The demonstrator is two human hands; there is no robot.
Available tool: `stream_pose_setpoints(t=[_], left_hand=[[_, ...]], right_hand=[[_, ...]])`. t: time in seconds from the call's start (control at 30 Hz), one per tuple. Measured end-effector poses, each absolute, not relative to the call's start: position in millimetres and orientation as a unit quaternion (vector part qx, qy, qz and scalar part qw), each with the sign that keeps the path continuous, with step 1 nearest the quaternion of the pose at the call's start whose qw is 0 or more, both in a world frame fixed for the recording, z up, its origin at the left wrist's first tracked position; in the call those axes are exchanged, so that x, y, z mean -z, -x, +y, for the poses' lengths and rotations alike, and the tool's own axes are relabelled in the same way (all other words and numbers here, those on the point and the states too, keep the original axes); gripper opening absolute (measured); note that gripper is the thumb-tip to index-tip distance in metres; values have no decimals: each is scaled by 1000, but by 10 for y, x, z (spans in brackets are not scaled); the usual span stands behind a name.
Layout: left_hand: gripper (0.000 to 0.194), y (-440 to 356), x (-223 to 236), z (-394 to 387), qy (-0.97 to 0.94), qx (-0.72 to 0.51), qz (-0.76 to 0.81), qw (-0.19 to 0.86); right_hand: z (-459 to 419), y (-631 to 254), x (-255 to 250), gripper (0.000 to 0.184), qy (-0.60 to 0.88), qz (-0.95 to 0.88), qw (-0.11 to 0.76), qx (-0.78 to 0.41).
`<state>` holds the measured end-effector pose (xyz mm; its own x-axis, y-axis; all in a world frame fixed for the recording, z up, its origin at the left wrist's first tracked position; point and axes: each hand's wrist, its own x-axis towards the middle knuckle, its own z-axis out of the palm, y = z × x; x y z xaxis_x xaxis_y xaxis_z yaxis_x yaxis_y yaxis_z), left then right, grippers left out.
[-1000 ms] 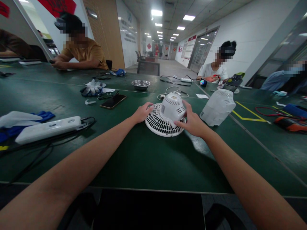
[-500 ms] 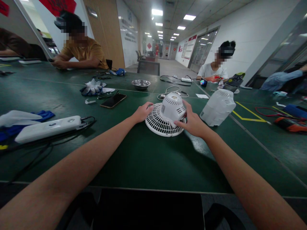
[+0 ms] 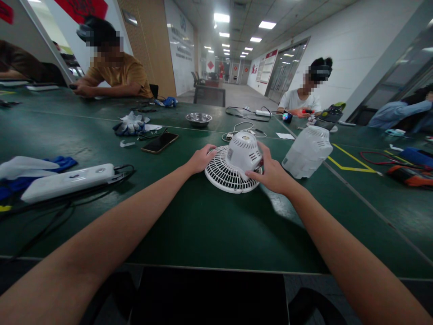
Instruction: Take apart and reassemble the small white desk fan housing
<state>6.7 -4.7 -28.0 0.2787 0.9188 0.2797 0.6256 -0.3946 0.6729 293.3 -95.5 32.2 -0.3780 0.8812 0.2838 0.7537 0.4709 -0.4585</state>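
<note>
A white fan head (image 3: pixel 244 153) lies with its round slotted grille (image 3: pixel 225 178) down on the green table and its vented motor housing upward. My left hand (image 3: pixel 202 159) grips the grille's left rim, its fingertips partly hidden at the far side. Wrapped round the right side of the housing is my right hand (image 3: pixel 271 171), thumb in front and fingers behind. To the right of that hand stands a translucent white plastic container (image 3: pixel 307 152), apart from it.
On the left are a white power strip (image 3: pixel 72 181) with black cables, a phone (image 3: pixel 160 142) and gloves (image 3: pixel 130 124). A metal bowl (image 3: pixel 199 119) and a white cable (image 3: pixel 241 126) lie beyond the fan. An orange-black meter (image 3: pixel 411 175) sits far right. Several people sit around the table.
My hands and the fan head stay in the same place. Only slight movements show among the people across the table.
</note>
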Motion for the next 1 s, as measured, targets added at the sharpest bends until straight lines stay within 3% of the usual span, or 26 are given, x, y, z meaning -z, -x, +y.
stream_pose_setpoints(t=[1.0], left_hand=[[48,-71,262,-57,-766,-322,506,230]], right_hand=[[-949,-2940,-314,105,490,-824,255,-125]])
